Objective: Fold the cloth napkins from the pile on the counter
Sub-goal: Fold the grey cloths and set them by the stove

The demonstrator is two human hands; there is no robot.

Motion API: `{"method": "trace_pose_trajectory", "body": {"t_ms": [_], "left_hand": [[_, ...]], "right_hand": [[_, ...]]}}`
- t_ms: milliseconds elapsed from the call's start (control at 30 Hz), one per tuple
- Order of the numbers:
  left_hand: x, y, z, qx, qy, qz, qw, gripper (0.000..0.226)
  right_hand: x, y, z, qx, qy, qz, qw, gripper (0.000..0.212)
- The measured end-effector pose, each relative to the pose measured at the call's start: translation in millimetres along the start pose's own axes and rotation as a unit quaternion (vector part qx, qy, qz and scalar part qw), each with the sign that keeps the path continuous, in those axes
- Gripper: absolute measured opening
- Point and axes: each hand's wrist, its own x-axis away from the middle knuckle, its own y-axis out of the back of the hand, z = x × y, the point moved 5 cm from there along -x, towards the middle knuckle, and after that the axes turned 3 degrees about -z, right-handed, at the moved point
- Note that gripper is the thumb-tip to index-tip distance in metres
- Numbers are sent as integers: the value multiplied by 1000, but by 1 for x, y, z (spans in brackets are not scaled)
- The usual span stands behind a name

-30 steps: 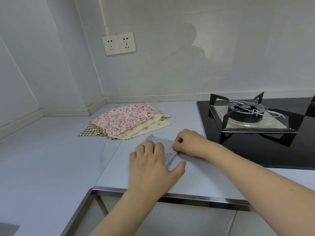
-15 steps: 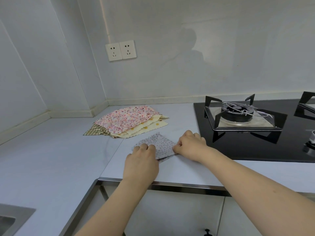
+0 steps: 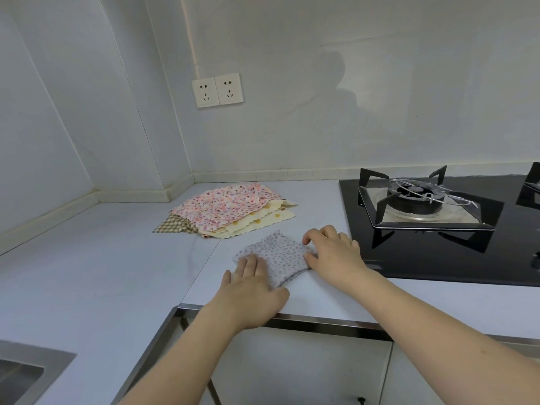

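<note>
Centrally, a folded lilac dotted napkin lies flat on the pale bench, near the front edge and just left of the black gas hob; both hands are on it. The left hand rests palm down on the near-left part of the napkin, fingers straight and together, pressing the fabric flat; it grips nothing. The right hand sits at the napkin's right edge with fingers curled over the fold; the thumb lies against the near-right corner; whether the fabric is pinched or only pressed cannot be told.

Behind the napkin, toward the wall corner, the pile of unfolded napkins lies on the bench, apart from the folded one; a pink floral napkin is on top, cream napkins with scalloped edges and yellow dots show beneath it, and a brown checked napkin protrudes at the left.

A burner with a black pan support sits on the hob; a double wall socket is mounted above the pile; a steel sink shows at the lower left.
</note>
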Motion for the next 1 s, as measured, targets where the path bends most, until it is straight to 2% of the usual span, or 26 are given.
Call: {"method": "trace_pose_trajectory", "body": {"t_ms": [33, 100, 133, 200, 267, 400, 500, 567, 767, 833, 900, 1000], "left_hand": [[-5, 4, 5, 30, 0, 14, 999, 60], [-16, 22, 20, 151, 11, -24, 988, 23], [-19, 33, 28, 230, 11, -63, 971, 19], [-20, 51, 41, 330, 2, -127, 935, 28], [-25, 59, 45, 310, -18, -156, 938, 35], [-46, 49, 32, 217, -84, -156, 960, 33], [-48, 28, 29, 113, -143, -126, 975, 37], [-49, 19, 34, 84, -143, -103, 981, 44], [-78, 43, 39, -54, -61, -76, 994, 43], [-89, 50, 29, -15, -25, -66, 997, 32], [-95, 50, 15, 51, -5, -49, 998, 25], [-96, 46, 2, 40, 11, -3, 999, 37]], "right_hand": [[1, 2, 3, -6, 8, -14, 1000, 28], [3, 9, 10, -22, 15, -50, 998, 30], [4, 15, 15, -25, 16, -76, 997, 32], [8, 22, 30, -23, 27, -118, 992, 38], [14, 16, 49, -8, 46, -97, 994, 47], [27, -27, 58, 53, 11, 67, 996, 85], [29, -36, 50, 62, -1, 100, 993, 97], [27, -38, 49, 84, -1, 115, 990, 99], [28, -40, 48, 59, -6, 121, 991, 87], [28, -37, 48, 24, -5, 96, 995, 74], [26, -30, 45, -19, -21, 38, 999, 59], [25, -24, 39, 6, -68, 0, 998, 55]]}}
